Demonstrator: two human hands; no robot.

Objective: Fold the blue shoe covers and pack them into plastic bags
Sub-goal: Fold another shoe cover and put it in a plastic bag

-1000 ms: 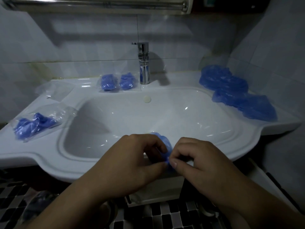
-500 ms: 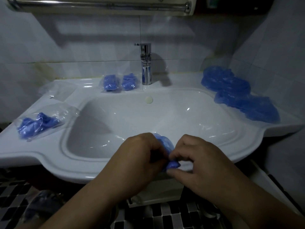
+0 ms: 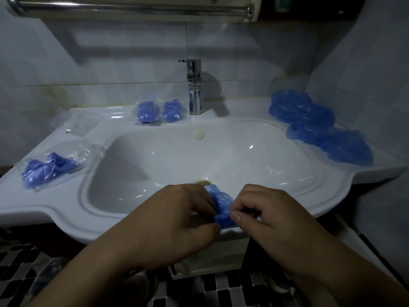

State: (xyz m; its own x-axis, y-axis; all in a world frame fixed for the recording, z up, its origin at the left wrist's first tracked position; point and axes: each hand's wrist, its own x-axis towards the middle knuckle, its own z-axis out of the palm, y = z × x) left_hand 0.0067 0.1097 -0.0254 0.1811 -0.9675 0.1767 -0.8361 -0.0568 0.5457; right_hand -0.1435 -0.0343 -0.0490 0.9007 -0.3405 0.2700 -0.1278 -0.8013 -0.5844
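Bathroom, white washbasin [image 3: 287,196], chrome tap [image 3: 194,89], tiled wall [image 3: 110,63], towel rail [image 3: 132,6]

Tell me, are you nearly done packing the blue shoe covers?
Partly. Done: bagged covers by the tap, another bag at the left. In hand: left hand and right hand fold one cover. Left: the loose pile on the right.

One held shoe cover [image 3: 221,201], one tap [image 3: 194,87]

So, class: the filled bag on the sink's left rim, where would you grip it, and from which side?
Likely pinch the bag by its clear slack end, coming from the basin side: the covers bunch at its far end, leaving empty film nearest the basin.
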